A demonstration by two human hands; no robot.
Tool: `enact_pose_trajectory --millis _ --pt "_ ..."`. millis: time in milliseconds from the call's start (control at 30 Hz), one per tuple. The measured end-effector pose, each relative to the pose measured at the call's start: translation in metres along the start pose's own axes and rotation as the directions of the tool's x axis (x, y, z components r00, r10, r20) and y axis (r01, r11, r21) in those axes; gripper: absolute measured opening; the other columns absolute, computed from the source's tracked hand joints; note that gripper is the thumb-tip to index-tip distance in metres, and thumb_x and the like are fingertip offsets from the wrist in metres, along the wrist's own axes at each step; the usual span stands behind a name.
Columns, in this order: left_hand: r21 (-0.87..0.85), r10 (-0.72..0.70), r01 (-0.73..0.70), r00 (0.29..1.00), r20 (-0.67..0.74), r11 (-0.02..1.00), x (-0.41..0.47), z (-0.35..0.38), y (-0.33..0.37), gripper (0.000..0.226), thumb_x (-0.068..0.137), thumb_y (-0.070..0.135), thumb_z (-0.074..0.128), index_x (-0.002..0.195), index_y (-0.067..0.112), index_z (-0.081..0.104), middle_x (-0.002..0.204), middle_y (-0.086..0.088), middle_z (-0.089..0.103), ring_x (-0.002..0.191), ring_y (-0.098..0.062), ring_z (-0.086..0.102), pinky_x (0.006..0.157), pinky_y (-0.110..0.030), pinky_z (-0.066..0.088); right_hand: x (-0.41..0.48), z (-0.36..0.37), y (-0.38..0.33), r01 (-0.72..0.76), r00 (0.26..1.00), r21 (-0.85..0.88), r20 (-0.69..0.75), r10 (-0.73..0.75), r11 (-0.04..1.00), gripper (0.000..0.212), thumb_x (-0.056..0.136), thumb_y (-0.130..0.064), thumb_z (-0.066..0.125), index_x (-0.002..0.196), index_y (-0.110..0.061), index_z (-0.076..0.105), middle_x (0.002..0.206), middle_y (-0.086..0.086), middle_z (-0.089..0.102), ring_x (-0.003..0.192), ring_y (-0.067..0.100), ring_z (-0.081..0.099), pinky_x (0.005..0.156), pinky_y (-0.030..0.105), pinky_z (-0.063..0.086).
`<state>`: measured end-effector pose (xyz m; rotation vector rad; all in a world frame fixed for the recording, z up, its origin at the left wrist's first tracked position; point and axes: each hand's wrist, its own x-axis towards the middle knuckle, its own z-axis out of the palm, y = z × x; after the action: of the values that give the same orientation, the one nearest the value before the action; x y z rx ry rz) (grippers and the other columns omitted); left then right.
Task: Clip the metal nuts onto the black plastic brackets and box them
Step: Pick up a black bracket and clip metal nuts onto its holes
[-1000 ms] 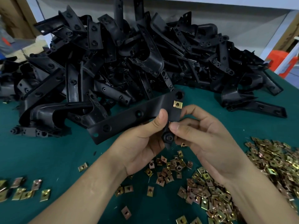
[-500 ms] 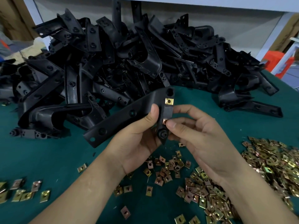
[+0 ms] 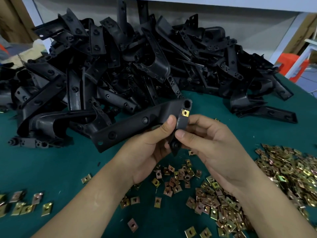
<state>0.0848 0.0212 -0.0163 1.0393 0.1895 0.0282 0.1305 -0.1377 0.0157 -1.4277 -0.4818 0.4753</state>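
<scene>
A big tangled pile of black brackets (image 3: 137, 57) fills the far half of the green bench (image 3: 51, 169), and an orange stool (image 3: 289, 64) stands past the right corner. Loose brass-coloured nuts (image 3: 291, 177) lie heaped at the right, scattered under the hands and in a small group near the left edge; the forearms cover some of them. In front of the pile and above the bench, a single bracket (image 3: 133, 124) is held in the air, its long arm slanting down to the left with holes along it. The left hand (image 3: 147, 148) has its grip closed round the bend, and the right hand (image 3: 214, 145) pinches the short end. One nut (image 3: 185, 113) sits clipped on just below the round top hole.
</scene>
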Motion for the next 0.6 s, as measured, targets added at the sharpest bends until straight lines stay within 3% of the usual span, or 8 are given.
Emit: enact_pose_trajectory --millis 200,333,467,600 --pt "-0.055 0.048 -0.051 0.997 -0.060 0.997 -0.004 0.001 0.009 0.058 0.078 0.037 0.079 0.126 0.006 0.070 0.130 -0.020 0.067 0.132 -0.040 0.055 0.119 -0.059 0.025 0.000 0.002 -0.007 -0.126 0.987 0.243 0.124 0.098 0.962 0.030 0.094 -0.005 0.060 0.122 -0.007 0.070 0.124 0.021 0.068 0.114 0.036 0.068 0.097 0.042 0.056" --pt "-0.014 0.065 -0.066 0.996 -0.053 0.998 -0.005 0.001 0.014 0.054 0.085 0.024 0.075 0.128 -0.004 0.064 0.128 -0.027 0.066 0.127 -0.047 0.057 0.113 -0.058 0.037 0.001 0.004 -0.010 -0.236 0.959 0.265 0.217 0.181 0.935 0.051 0.092 0.019 0.035 0.129 -0.003 0.063 0.122 0.023 0.069 0.113 0.034 0.069 0.095 0.037 0.057" --pt "0.096 0.088 -0.082 0.994 -0.063 0.992 -0.008 0.005 0.015 0.048 0.074 0.025 0.081 0.116 0.003 0.073 0.118 -0.022 0.072 0.115 -0.041 0.067 0.107 -0.063 0.042 -0.007 0.008 -0.019 -0.290 0.948 0.291 0.216 0.233 0.912 0.065 0.085 0.024 0.031 0.135 -0.010 0.056 0.121 0.023 0.070 0.112 0.033 0.069 0.095 0.039 0.058" --pt "0.298 0.171 -0.162 0.985 -0.005 0.941 -0.017 0.021 0.009 0.031 0.068 0.034 0.085 0.098 0.026 0.080 0.102 -0.004 0.079 0.096 -0.019 0.075 0.076 -0.032 0.059 -0.033 0.004 -0.025 -0.280 0.959 0.329 0.059 0.276 0.902 0.039 0.096 0.006 0.055 0.129 -0.014 0.061 0.117 0.015 0.074 0.107 0.028 0.072 0.084 0.035 0.061"
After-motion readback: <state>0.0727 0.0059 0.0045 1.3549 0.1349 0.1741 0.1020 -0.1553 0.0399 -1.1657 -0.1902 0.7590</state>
